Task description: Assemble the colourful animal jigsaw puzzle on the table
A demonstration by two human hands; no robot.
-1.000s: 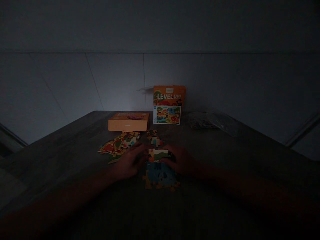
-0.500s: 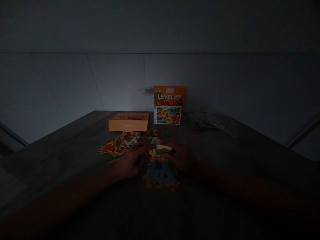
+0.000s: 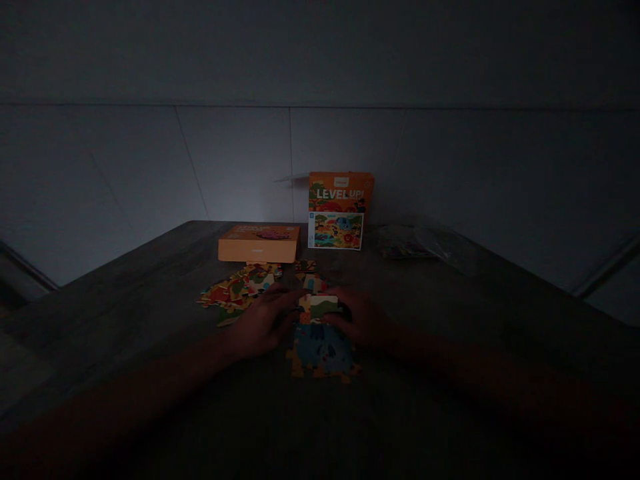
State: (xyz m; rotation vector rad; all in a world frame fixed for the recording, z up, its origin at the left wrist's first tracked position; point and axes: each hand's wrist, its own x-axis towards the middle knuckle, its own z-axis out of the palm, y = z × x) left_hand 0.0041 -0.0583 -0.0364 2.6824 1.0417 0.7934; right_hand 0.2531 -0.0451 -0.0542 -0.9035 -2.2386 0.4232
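Head-camera view, dimly lit, as I see it from my remote post. At the centre of the bench (image 3: 150, 287) lies a partly assembled puzzle (image 3: 323, 350), blue over most of its face, with a yellow-orange, knobbed edge toward me. At its far side, the right hand (image 3: 361, 321) has its fingers clamped on a green-and-cream piece (image 3: 324, 305), the thumb on the near side; I cannot tell whether this piece is interlocked with the blue section. The left hand (image 3: 257, 327) lies opposite, its fingers extended toward an orange-and-yellow piece (image 3: 305, 310) just left of the green-and-cream one; whether they grip it, I cannot tell in this light.

Beyond the left hand, loose pieces (image 3: 239, 288) form an overlapping heap, and a few more pieces (image 3: 314, 285) lie beyond the hands, near the middle. Behind the heap an orange box (image 3: 257, 251) lies flat. To its right a second box (image 3: 343, 183), lettered "LEVEL UP!", stands upright, with a picture card (image 3: 336, 231) of animals at its lower front. Farther right rests a clear plastic bag (image 3: 443, 245), and a pale panelled wall (image 3: 240, 160) closes the background.
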